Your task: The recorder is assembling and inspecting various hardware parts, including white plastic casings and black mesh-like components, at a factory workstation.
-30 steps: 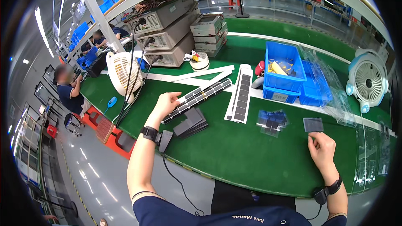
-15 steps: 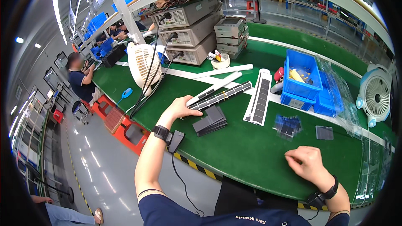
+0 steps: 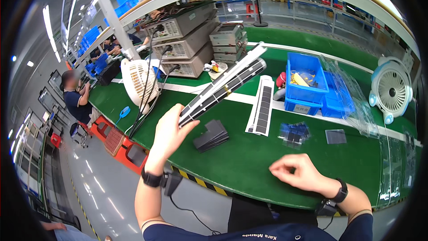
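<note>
My left hand (image 3: 168,130) grips the near end of a bundle of rolled black-and-white gridded strips (image 3: 228,90), which tilts up and away above the table. Just below it lies a fanned stack of dark grey rectangular plates (image 3: 212,136). Over the front of the table my right hand (image 3: 298,172) is closed, thumb and index fingertips together, with nothing visible between them. A flat white-edged strip of black cells (image 3: 261,107) lies in the middle. To its right are small bluish clear film pieces (image 3: 294,134) and a dark square sheet (image 3: 335,136).
Blue bins (image 3: 306,78) with small yellow parts stand behind, with clear plastic sheeting (image 3: 352,107) beside them. Fans stand on both sides, a white one (image 3: 137,81) and a blue-white one (image 3: 391,90). Stacked metal instruments (image 3: 183,44) with hanging cables stand at the back left.
My left hand has raised the strip bundle off the table, its far end now higher. My right hand has moved left, and the view has shifted slightly.
</note>
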A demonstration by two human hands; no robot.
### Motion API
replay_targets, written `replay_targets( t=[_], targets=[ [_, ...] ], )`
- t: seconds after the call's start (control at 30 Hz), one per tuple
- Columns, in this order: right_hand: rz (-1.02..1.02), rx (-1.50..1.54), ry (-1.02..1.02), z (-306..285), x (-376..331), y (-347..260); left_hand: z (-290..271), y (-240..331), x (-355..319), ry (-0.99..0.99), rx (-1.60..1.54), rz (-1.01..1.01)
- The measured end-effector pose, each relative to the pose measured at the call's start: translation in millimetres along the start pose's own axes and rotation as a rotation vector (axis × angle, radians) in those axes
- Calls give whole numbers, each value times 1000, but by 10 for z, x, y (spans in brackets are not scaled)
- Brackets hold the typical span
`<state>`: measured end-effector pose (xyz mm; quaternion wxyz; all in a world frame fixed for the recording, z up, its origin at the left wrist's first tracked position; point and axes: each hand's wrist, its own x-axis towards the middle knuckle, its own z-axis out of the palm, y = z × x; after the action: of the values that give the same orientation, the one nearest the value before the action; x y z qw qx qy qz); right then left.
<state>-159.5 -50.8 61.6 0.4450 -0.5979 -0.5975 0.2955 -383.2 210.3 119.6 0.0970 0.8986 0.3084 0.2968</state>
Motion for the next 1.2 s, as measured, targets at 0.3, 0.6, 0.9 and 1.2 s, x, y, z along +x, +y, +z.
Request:
replay_targets(
  t=[0.3, 0.6, 0.9, 1.2],
  targets=[
    [122, 1181, 403, 224, 251, 29, 578, 1337, -551, -68, -27, 317],
    [65, 1198, 798, -627, 248, 40, 512, 1188, -786, -190, -491, 54],
    [-124, 1127, 919, -1097, 239, 93, 429, 1115, -1353, -433, -489, -57],
    [-142, 1099, 1008, -1165, 224, 47, 445, 865, -1579, -335, -402, -87]
  ],
)
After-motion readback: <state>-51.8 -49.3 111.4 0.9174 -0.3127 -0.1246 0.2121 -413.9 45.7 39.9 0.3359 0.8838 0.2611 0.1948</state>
